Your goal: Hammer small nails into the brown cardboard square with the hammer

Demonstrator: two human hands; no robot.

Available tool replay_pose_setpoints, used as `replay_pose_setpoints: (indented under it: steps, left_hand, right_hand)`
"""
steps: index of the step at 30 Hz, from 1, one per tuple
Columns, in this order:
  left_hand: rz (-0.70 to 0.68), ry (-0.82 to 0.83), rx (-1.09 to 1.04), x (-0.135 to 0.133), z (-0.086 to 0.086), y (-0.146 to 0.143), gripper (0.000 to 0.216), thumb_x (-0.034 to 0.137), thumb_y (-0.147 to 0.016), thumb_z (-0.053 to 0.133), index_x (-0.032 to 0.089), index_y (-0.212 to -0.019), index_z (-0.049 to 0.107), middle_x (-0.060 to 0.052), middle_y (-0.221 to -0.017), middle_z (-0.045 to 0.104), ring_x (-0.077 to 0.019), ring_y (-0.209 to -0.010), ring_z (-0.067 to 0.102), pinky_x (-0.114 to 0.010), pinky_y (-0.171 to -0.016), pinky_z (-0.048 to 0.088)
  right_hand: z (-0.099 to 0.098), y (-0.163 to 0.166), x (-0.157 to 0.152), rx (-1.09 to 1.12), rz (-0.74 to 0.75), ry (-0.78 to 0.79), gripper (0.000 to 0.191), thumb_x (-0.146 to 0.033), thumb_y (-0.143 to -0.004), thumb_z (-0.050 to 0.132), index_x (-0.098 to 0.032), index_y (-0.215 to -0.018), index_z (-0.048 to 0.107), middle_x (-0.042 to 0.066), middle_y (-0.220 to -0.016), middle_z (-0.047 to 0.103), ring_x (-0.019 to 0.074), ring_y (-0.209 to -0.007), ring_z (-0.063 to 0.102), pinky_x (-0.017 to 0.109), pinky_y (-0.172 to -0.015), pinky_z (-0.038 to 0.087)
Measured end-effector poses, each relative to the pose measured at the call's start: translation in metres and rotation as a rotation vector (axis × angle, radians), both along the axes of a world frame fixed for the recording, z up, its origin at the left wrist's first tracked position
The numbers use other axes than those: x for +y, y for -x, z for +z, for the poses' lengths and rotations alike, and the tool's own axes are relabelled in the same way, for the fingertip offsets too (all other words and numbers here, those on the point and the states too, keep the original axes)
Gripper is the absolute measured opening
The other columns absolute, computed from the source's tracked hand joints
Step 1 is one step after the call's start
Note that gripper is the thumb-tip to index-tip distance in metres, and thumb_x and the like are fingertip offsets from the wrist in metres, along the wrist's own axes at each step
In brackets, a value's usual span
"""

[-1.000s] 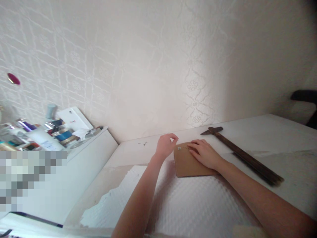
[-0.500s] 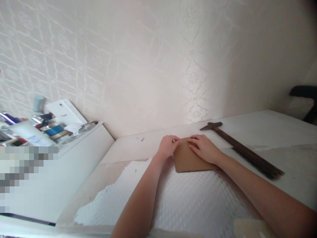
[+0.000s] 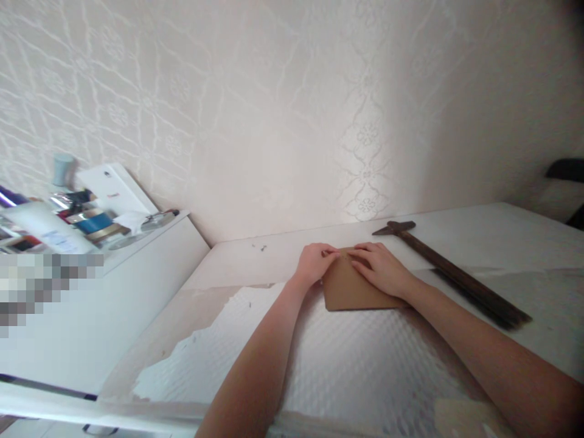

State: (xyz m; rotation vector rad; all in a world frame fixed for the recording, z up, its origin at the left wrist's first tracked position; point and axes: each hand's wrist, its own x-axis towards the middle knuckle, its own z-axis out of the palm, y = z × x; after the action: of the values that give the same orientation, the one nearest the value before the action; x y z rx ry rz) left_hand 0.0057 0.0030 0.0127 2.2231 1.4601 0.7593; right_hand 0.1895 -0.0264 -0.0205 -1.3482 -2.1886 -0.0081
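Where the white cabinet (image 3: 137,292) stands off to the left, I see a white tube (image 3: 50,228), a pale blue container (image 3: 62,169) and a tilted white box (image 3: 112,185) crowded on its top. Next comes the tabletop (image 3: 237,258), with a few tiny dark bits (image 3: 261,247) near the wall (image 3: 274,121) and a textured silvery patch (image 3: 342,359), ragged along its left edge, spreading toward me. The person's left hand (image 3: 316,263) is bent at the upper left corner of a brown board (image 3: 353,292), thumb and forefinger nearly together; I can't tell whether they pinch anything small. That board lies flat on the tabletop, between and beneath the two hands. On its right part rests the right hand (image 3: 379,267), partly open, thumb apart from the fingers, pressing rather than gripping. Farther right, just beyond that hand, a wooden-handled hammer (image 3: 451,266) lies slantwise, head toward the wall. Something black (image 3: 566,169) pokes in at the far right.
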Motion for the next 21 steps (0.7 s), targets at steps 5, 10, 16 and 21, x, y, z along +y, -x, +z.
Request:
replay_pose_setpoints:
  steps: [5,10,16,21]
  left_hand:
    - [0.003,0.017,-0.033,0.0004,-0.0014,-0.0008,0.018,0.026,-0.08,0.059,0.019,-0.087,0.074,-0.003,-0.087,0.073,-0.0147,-0.077,0.063,-0.024,-0.078,0.048]
    - [0.011,0.018,-0.085,0.0001,-0.0027,-0.0012,0.018,0.027,-0.079,0.06,0.018,-0.086,0.074,-0.003,-0.084,0.073,-0.0143,-0.076,0.063,-0.024,-0.075,0.048]
    - [0.014,0.013,-0.115,-0.0006,-0.0033,-0.0022,0.017,0.026,-0.078,0.061,0.017,-0.083,0.074,-0.003,-0.081,0.073,-0.0144,-0.076,0.063,-0.024,-0.075,0.048]
    - [0.028,0.051,-0.152,-0.0009,-0.0037,-0.003,0.015,0.026,-0.077,0.063,0.018,-0.082,0.074,-0.003,-0.083,0.073,-0.0141,-0.076,0.063,-0.025,-0.077,0.049]
  right_hand:
    - [0.0,-0.0008,0.0007,-0.009,0.005,-0.005,0.036,-0.028,-0.089,0.044,-0.012,-0.111,0.067,0.014,-0.116,0.061,0.027,-0.106,0.052,0.041,-0.096,0.041]
    - [0.0,-0.0005,0.0006,-0.005,0.001,-0.004,0.036,-0.028,-0.089,0.044,-0.012,-0.112,0.066,0.013,-0.115,0.061,0.0265,-0.105,0.052,0.04,-0.096,0.041]
    - [0.0007,-0.0003,0.0001,0.0,0.003,0.0,0.035,-0.028,-0.088,0.045,-0.012,-0.111,0.067,0.014,-0.115,0.061,0.0268,-0.105,0.052,0.041,-0.095,0.041]
    - [0.0002,-0.0013,0.0013,-0.005,0.011,0.002,0.036,-0.029,-0.089,0.043,-0.015,-0.112,0.066,0.013,-0.115,0.061,0.0271,-0.105,0.052,0.042,-0.095,0.041]
